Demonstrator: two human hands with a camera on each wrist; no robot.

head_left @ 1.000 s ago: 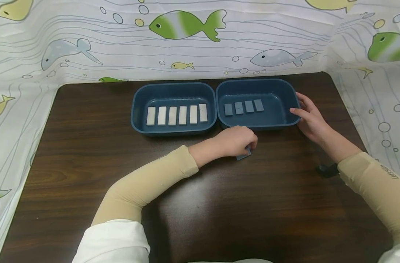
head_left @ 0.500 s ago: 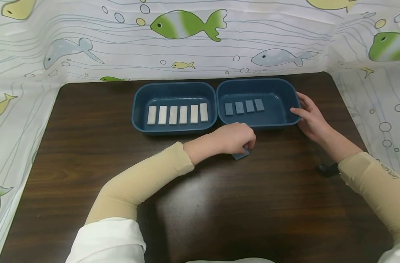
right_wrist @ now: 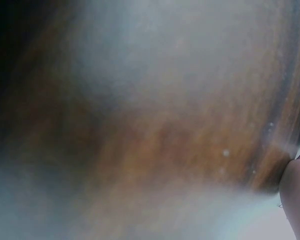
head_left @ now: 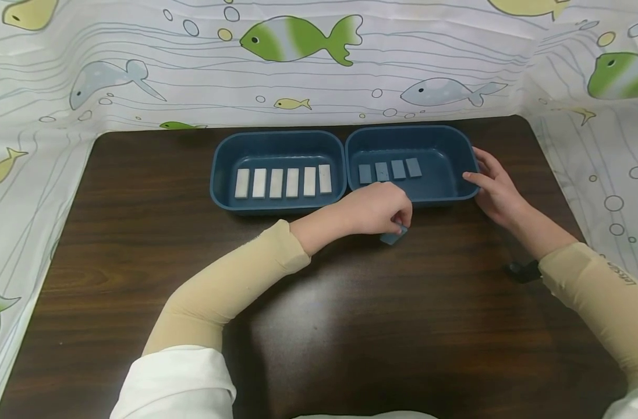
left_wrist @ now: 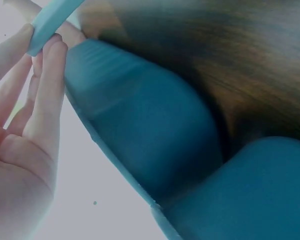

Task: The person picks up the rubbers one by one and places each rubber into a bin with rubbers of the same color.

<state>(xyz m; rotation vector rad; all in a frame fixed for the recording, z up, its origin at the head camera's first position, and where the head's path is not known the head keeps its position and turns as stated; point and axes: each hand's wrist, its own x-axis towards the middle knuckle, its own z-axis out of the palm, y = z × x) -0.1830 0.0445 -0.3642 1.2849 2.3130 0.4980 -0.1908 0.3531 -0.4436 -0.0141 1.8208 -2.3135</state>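
Observation:
In the head view my left hand (head_left: 378,208) pinches a small blue-grey rectangular block (head_left: 394,235) just in front of the right blue tub (head_left: 445,174). The left wrist view shows the same block (left_wrist: 52,22) between thumb and fingertips. My right hand (head_left: 499,189) grips that tub's right end, the thumb over the rim. Inside the tub lie several blue-grey blocks (head_left: 382,171) in a row, towards its left side. The left blue tub (head_left: 219,174) touches it and holds a row of several longer white blocks (head_left: 276,183). The right wrist view is mostly blurred tabletop.
Both tubs stand near the back edge of a dark wooden table (head_left: 361,326). A white curtain (head_left: 319,87) printed with fish hangs behind and at the sides. Some dark object (head_left: 523,272) is beside the right wrist, partly hidden by the sleeve.
My left hand shifts slightly left, then moves away from me towards the right tub, carrying the blue-grey block. The right hand stays on the tub's end.

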